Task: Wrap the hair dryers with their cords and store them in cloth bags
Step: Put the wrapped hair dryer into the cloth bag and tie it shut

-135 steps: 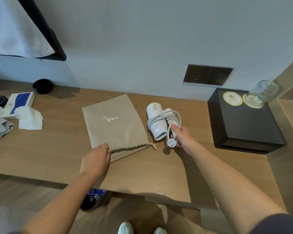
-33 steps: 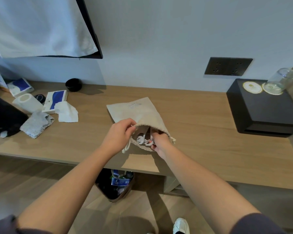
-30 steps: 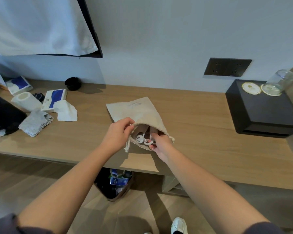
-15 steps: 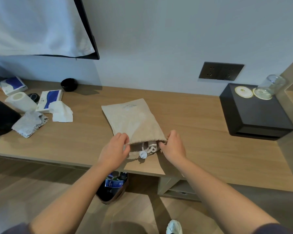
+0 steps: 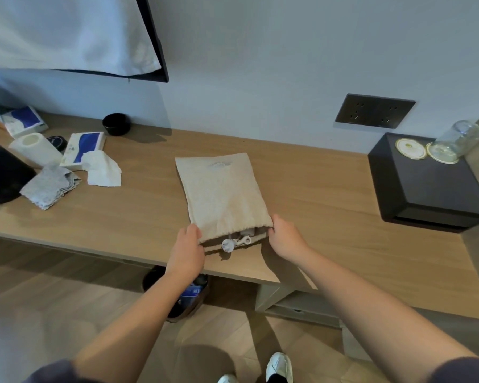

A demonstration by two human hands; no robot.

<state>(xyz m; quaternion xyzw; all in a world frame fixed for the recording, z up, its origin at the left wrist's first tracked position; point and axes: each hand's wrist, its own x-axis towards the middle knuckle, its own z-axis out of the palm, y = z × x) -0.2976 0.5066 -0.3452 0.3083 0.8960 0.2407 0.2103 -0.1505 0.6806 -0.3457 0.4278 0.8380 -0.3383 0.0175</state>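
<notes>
Both hands are clamped on the open end of the cloth bag (image 5: 221,192). The left hand (image 5: 187,252) has its fingers curled round the left corner of the mouth, and the right hand (image 5: 286,239) pinches the right corner. The bag lies flat on the wooden desk (image 5: 315,189), mouth at the near edge, closed end pointing at the wall. A white plug (image 5: 228,245) and a bit of cord (image 5: 244,240) poke out of the mouth; the rest of the hair dryer is hidden under the fabric.

Off to the left, well apart from the bag, there's a crumpled tissue (image 5: 103,172), a tissue pack (image 5: 83,149), a grey cloth (image 5: 50,185) and a paper roll (image 5: 35,147). Far right sits a black box (image 5: 426,186) with a glass (image 5: 459,139) on top.
</notes>
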